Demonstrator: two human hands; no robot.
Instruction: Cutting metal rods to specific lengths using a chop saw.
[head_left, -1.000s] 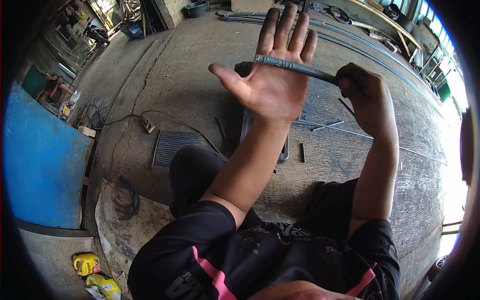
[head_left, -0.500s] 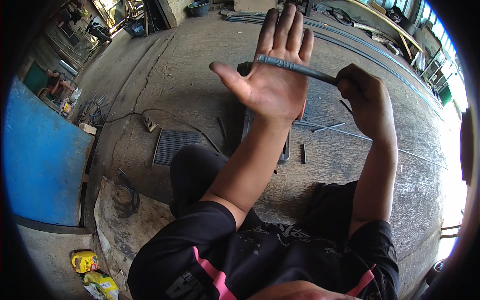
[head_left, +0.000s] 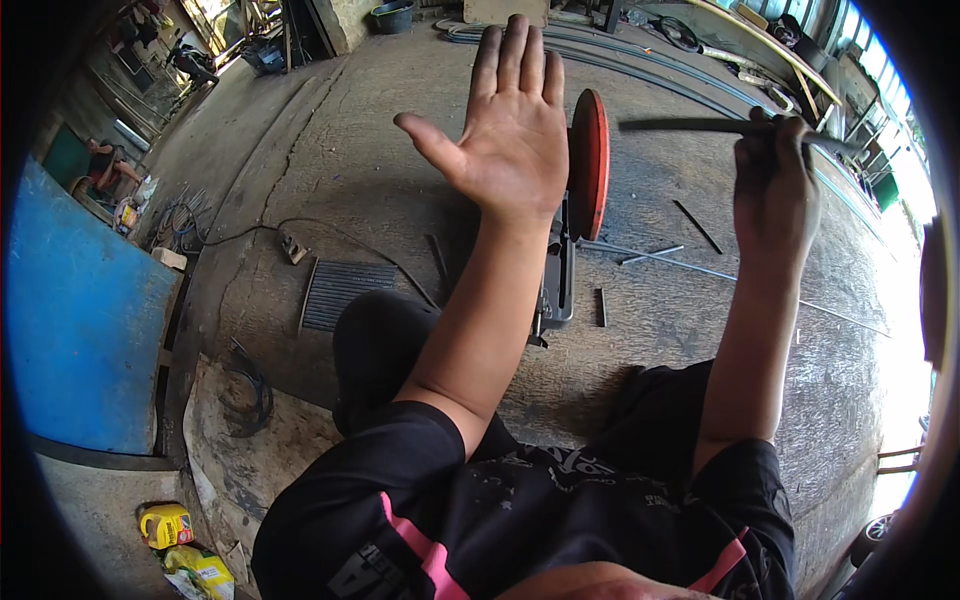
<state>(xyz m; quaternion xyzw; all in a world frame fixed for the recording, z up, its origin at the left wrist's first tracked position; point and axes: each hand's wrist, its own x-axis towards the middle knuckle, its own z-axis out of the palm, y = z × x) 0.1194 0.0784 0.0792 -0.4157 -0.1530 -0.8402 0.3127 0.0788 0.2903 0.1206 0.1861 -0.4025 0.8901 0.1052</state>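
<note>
My left hand is raised with the palm up and fingers spread, holding nothing. My right hand grips a dark metal rod that sticks out level toward the left, apart from the left palm. Between and below the hands stands a cut-off saw with a red disc on the concrete floor, its grey base partly hidden by my left forearm.
Thin metal rods lie on the floor right of the saw. A ribbed mat and a cable with a plug lie to the left. A blue panel stands far left, yellow bottles at the bottom left.
The rod lay across my left palm before; my right hand has pulled it away to the right. The red saw disc, hidden earlier, now shows between the hands.
</note>
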